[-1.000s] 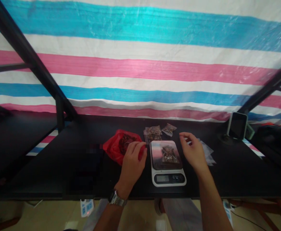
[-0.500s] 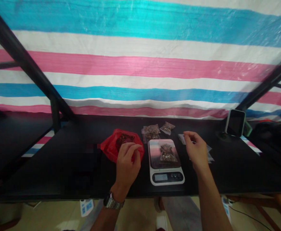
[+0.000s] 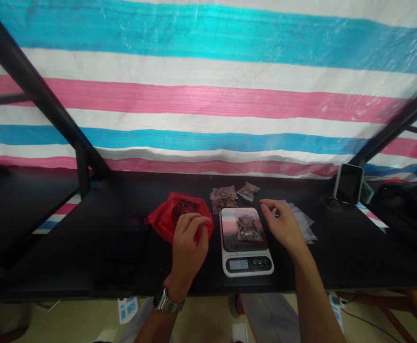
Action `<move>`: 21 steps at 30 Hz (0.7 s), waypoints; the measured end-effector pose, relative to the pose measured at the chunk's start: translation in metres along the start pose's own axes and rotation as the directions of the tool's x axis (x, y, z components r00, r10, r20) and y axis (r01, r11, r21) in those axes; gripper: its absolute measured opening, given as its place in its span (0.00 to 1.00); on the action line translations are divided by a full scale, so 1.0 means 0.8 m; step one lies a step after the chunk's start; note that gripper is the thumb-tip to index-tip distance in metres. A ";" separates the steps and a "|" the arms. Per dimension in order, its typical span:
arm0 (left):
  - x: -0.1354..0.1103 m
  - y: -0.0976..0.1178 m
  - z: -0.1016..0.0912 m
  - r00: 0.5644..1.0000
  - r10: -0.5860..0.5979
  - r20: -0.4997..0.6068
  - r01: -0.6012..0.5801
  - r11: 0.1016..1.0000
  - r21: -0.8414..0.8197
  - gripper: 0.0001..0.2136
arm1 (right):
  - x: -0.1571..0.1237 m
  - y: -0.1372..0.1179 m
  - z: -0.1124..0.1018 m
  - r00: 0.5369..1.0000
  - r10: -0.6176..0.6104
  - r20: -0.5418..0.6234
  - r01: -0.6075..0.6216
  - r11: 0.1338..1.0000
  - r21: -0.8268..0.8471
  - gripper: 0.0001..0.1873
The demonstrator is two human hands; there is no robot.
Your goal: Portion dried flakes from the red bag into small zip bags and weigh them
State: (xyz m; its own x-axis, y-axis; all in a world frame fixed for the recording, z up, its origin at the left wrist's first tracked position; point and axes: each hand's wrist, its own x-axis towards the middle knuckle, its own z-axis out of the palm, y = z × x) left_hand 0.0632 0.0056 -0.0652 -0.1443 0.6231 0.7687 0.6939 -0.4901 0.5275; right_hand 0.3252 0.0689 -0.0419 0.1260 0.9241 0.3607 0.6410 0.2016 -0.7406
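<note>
My left hand [image 3: 190, 238], with a metal-band watch at the wrist, rests over the near side of a red plastic bag [image 3: 162, 224]. Its fingers are loosely curled and apart from the thumb; some fingertips are hidden. Dark brown bits [image 3: 186, 206] lie inside the bag. A white kitchen scale [image 3: 230, 242] carries a small clear pouch [image 3: 249, 229] of brownish pieces, and digits show on its display [image 3: 239, 264]. Just right of the scale is my right hand [image 3: 283, 223], fingers slightly bent, thumb apart, holding nothing visible. Flat clear pouches [image 3: 306, 224] lie partly beneath it.
Behind the scale lie filled clear pouches [image 3: 224, 197] and another one [image 3: 248, 190] on the black table [image 3: 130, 190]. A device with a dark screen [image 3: 349, 183] stands at the far right. Striped sheeting [image 3: 208, 100] and slanting black bars [image 3: 56, 112] rise behind.
My right hand has moved left and slightly down toward the scale, uncovering more of the flat pouches. The scale's displayed digits differ. My left hand has stayed over the red bag.
</note>
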 end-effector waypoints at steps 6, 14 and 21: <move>0.000 0.001 -0.001 1.000 -0.015 -0.009 0.015 1.000 -0.028 0.11 | -0.008 0.009 0.020 0.994 -0.026 0.103 0.038 0.993 -0.112 0.21; 0.001 0.004 -0.004 0.999 -0.035 -0.014 0.034 0.999 -0.028 0.11 | -0.008 -0.003 0.020 0.985 0.017 0.174 0.015 0.984 -0.179 0.15; 0.001 0.004 -0.006 0.999 -0.029 -0.029 0.027 0.999 -0.044 0.11 | -0.011 0.000 0.025 0.983 -0.022 0.182 0.057 0.980 -0.188 0.15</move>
State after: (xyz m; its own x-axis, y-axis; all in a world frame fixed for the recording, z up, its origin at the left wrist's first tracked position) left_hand 0.0616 0.0014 -0.0609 -0.1845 0.6188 0.7636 0.6583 -0.4991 0.5636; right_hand 0.3089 0.0672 -0.0559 -0.0277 0.9631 0.2678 0.7783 0.1889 -0.5988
